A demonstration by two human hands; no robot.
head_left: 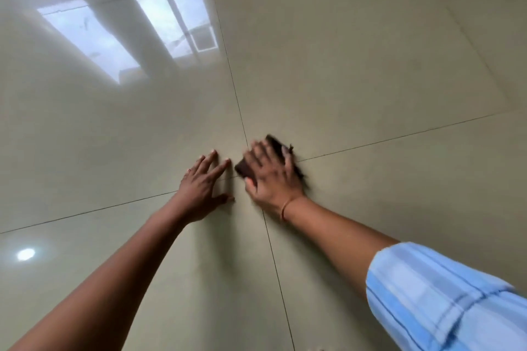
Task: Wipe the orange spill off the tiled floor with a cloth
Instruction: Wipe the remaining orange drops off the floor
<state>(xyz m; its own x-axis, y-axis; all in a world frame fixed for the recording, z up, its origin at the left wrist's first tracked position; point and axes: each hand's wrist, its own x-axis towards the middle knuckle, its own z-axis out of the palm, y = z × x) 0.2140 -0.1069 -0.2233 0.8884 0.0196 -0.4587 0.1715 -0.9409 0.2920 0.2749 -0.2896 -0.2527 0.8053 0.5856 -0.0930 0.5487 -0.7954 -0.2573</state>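
My right hand (272, 174) lies flat with spread fingers on a dark brown cloth (278, 143), pressing it onto the glossy beige tiled floor (370, 80) where four tiles meet. The hand and cloth are motion-blurred. The cloth pokes out beyond the fingertips and at the hand's left side near the thumb. My left hand (204, 182) rests on the floor just left of it, fingers apart, holding nothing. No orange spill shows on the tiles around the cloth; anything beneath it is hidden.
Thin dark grout lines (273, 251) cross under my hands. Window reflections (94, 40) shine on the tiles at the upper left, and a round light reflection (25, 253) sits at the lower left. A blue striped sleeve (445, 299) covers my right upper arm.
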